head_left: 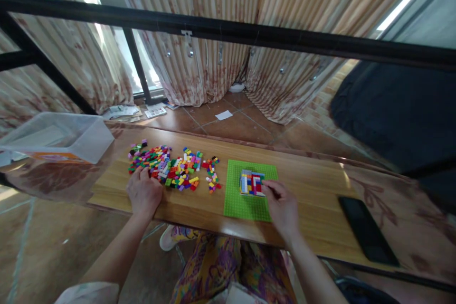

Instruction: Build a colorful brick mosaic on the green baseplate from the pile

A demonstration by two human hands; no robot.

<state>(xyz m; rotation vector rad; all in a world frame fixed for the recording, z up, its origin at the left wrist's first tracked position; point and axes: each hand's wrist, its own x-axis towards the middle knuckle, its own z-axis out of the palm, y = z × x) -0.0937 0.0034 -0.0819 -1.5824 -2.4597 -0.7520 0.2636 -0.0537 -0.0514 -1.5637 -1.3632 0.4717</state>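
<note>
A loose pile of small coloured toy bricks (181,168) lies left of centre on the wooden board. My left hand (144,194) rests at the pile's near left edge, its bent fingers slightly apart and touching bricks. To the right lies a green studded baseplate (233,206), bearing a low rectangular build of bricks (252,183) in white, red, blue and yellow. Over the right side of that build, my right hand (284,206) has thumb and fingers pinched together. Whatever sits between those fingertips is too small and covered to make out.
A clear plastic bin (81,137) with an orange label stands at the far left. On the right end of the board (313,199) lies a black phone-like slab (367,229). A dark metal rail (228,35) crosses beyond the table, before striped curtains (221,0).
</note>
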